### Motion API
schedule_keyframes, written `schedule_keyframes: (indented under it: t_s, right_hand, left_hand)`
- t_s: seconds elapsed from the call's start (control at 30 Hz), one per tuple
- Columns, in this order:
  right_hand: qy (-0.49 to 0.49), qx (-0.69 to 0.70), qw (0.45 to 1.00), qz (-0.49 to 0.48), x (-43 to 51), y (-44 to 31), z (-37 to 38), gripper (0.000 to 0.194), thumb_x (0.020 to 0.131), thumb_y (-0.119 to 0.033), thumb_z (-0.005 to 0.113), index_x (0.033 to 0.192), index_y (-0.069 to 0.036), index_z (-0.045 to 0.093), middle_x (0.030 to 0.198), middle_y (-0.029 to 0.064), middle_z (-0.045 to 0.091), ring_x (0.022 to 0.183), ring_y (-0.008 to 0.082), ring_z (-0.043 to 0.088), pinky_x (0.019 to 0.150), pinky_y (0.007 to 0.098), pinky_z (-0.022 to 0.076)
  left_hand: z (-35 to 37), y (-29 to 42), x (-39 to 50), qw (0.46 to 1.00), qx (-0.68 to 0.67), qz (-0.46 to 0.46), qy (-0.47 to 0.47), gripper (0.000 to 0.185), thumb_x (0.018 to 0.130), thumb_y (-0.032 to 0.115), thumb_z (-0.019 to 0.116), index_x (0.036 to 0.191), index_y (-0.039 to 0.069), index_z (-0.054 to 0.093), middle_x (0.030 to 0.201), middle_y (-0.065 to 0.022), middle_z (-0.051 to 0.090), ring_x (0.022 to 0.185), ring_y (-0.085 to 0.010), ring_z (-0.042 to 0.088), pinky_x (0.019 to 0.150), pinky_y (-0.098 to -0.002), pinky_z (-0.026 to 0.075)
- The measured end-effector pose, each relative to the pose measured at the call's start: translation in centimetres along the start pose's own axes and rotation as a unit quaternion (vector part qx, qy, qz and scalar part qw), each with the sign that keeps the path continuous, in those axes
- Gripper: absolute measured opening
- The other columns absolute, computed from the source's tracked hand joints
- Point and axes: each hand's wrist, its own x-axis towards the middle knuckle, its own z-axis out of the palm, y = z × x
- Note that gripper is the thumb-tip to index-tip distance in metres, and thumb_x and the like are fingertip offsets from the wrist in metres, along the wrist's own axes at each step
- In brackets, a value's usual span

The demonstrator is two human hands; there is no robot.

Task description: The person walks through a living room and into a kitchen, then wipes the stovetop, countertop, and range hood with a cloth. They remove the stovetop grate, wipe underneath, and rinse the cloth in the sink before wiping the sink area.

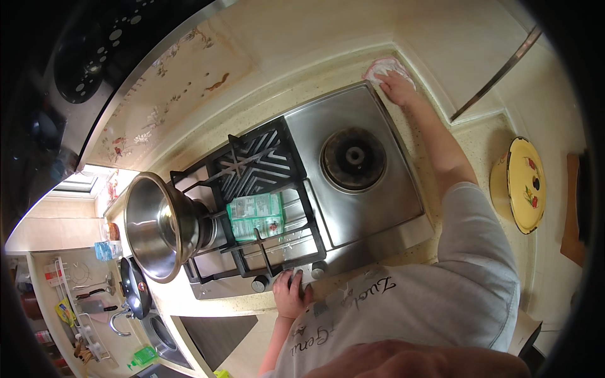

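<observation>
My right hand (396, 87) presses a white cloth with a pink edge (387, 69) onto the speckled counter (350, 66), in the corner behind the gas stove. My left hand (288, 294) rests on the stove's front edge between two knobs (259, 283), its fingers slightly spread; what lies under the palm is hidden. Between the hands is the stainless-steel hob (302, 113), its right burner (353, 159) without a grate. Black grates (312, 215) stand over the left part, with a green plastic packet (256, 215) lying there. A steel bowl (153, 227) sits tilted over the left burner.
A yellow enamel pot with a flowered lid (527, 185) stands on the counter at right. Above the stove hangs a dark range hood (108, 52). A black pan (134, 288), a faucet (120, 322), a sink (163, 333) and a green soap bottle (143, 356) are at lower left.
</observation>
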Motion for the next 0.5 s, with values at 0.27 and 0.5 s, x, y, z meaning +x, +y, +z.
schedule_keyframes:
  t_s: [0.27, 0.5]
  right_hand:
    - [0.061, 0.066, 0.994, -0.061, -9.4, -2.7, -1.5, 0.035, 0.091, -0.010, 0.054, 0.125, -0.014, 0.059, 0.131, 0.0197, 0.053, 0.122, 0.0381, 0.049, 0.103, 0.0423, 0.0412]
    - [0.111, 0.142, 0.982, -0.065, -16.5, -3.0, -2.4, 0.034, 0.086, -0.004, 0.058, 0.118, -0.013, 0.063, 0.126, 0.0185, 0.056, 0.118, 0.0360, 0.053, 0.098, 0.0439, 0.0442]
  left_hand:
    - [0.2, 0.0, 0.0, 1.000, 0.015, 0.009, 0.008, 0.057, 0.072, 0.023, 0.072, 0.124, 0.010, 0.055, 0.122, -0.0177, 0.051, 0.111, -0.0392, 0.051, 0.092, -0.0496, 0.040]
    - [0.5, -0.2, -0.1, 1.000, 0.020, 0.021, 0.013, 0.056, 0.073, 0.024, 0.071, 0.125, 0.010, 0.055, 0.122, -0.0178, 0.051, 0.111, -0.0395, 0.051, 0.093, -0.0499, 0.040]
